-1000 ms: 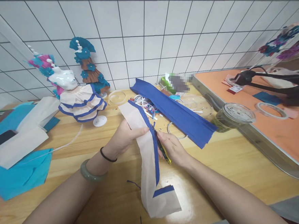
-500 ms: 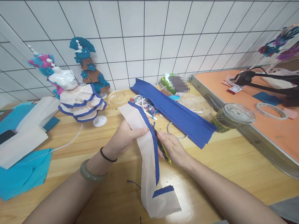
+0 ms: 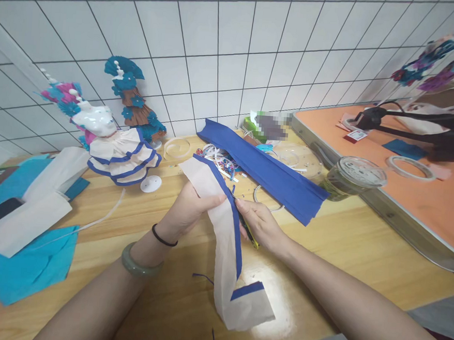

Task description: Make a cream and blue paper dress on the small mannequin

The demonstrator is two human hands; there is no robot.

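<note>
Pale strip (image 3: pixel 224 252) with a blue edge (image 3: pixel 237 248), held mid-frame over the wooden desk (image 3: pixel 322 254).
I saw the left hand (image 3: pixel 189 209) pinching the pale strip under its thumb, while the right hand (image 3: pixel 265 225) was closed round a black-and-yellow tool (image 3: pixel 251 235), its tip close by the blue edge; whether they touched I couldn't tell. The strip's lower end bent rightward at bottom centre. Beyond, a wide blue piece (image 3: pixel 261 172) slanted from upper centre towards the right, beside a heap of scraps (image 3: pixel 222 158). A lidded jar (image 3: pixel 361 174) stood at right. Towards the upper left was an ornament (image 3: pixel 125 155) with blue-trimmed ruffles.
</note>
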